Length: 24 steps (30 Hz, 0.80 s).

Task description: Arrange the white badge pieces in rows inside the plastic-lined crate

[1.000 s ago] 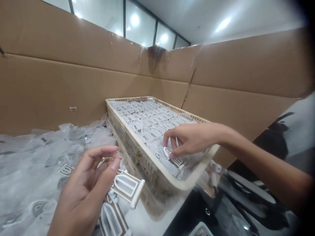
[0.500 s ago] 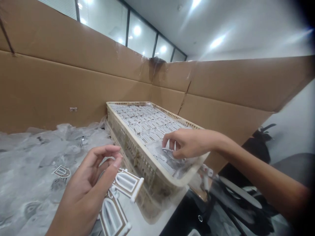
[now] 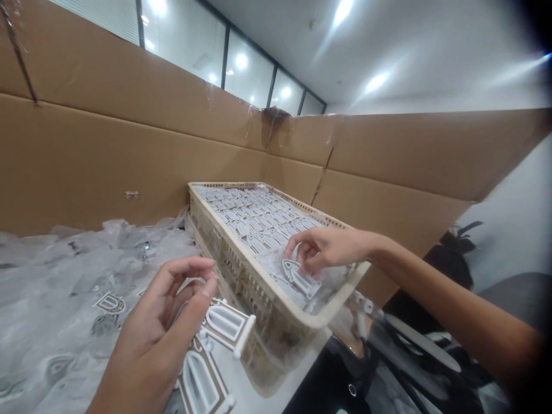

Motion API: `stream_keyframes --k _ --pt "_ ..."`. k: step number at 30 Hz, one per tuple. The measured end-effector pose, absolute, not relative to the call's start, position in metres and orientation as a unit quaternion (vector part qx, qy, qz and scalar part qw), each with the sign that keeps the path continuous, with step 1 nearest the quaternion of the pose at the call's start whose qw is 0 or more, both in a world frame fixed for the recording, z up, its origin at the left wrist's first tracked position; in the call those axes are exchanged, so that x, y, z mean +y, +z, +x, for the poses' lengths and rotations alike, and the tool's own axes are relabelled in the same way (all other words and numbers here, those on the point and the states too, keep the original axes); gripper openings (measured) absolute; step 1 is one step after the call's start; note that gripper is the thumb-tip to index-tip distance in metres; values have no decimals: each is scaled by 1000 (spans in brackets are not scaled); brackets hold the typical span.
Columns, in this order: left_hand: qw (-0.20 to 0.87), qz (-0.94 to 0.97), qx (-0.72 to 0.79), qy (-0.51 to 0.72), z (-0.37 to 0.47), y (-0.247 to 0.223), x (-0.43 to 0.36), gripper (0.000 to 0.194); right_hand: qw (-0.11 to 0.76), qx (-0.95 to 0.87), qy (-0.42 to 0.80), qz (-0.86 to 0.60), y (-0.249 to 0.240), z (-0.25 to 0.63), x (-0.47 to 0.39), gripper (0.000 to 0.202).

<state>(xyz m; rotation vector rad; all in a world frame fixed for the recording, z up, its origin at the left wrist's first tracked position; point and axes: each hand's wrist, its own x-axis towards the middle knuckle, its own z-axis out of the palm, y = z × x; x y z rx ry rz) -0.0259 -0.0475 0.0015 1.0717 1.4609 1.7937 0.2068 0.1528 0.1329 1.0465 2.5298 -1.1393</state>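
Note:
In the basket's near end, my right hand [image 3: 330, 248] has its fingertips at a white arched piece [image 3: 299, 278], which lies tilted on the plastic film. Rows of similar white pieces [image 3: 254, 215] fill the rest of the cream plastic basket [image 3: 276, 294]. My left hand [image 3: 161, 322] is at the lower left, its fingers curled and the thumb close to the index finger. Beside and partly behind that hand are two larger white-and-brown arched pieces, one [image 3: 228, 325] near the basket and one [image 3: 202, 379] lower. Whether the left fingers hold anything is hidden.
Crumpled clear plastic bags [image 3: 77, 287] with pieces among them cover the left side. Tall cardboard walls [image 3: 129, 144] stand behind the basket. At the lower right are a black surface [image 3: 321, 379] and dark, blurred items.
My right hand has shifted slightly, and the white piece under its fingers now shows more fully, lying flatter. My left hand stays almost in place. The view has tilted a little.

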Motion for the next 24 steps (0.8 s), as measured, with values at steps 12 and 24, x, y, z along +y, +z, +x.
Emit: stream_keyframes --k 12,24 --pt "283 405 564 661 -16 11 -49 43 -50 913 -299 271 142 187 90 39" --pt "259 399 576 665 -25 1 -49 47 -69 946 -247 199 125 162 21 34"
